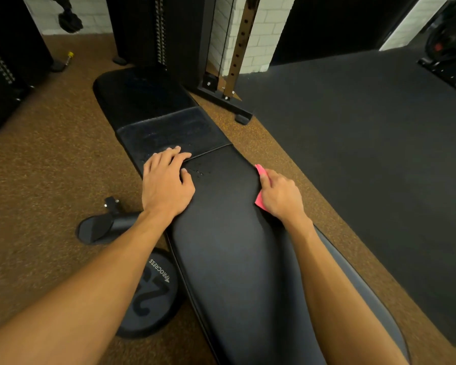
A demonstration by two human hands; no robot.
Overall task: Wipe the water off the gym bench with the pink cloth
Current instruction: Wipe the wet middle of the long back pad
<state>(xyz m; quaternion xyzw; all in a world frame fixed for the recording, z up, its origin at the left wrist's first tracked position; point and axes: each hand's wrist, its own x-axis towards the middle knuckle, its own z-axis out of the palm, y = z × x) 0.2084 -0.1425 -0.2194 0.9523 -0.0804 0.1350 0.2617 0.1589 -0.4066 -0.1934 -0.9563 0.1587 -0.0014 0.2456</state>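
The black padded gym bench runs from the bottom of the head view up to the far left. A few water droplets sit on its near pad, close to the seam between pads. My left hand lies flat on the bench at the left edge, fingers spread across that seam. My right hand is at the bench's right edge and grips the folded pink cloth, which sticks out above and below my fingers and touches the pad's side.
A black weight plate marked 25 lies on the brown floor left of the bench, beside the bench's foot. A cable machine frame stands past the bench's right side. Dark rubber flooring covers the right.
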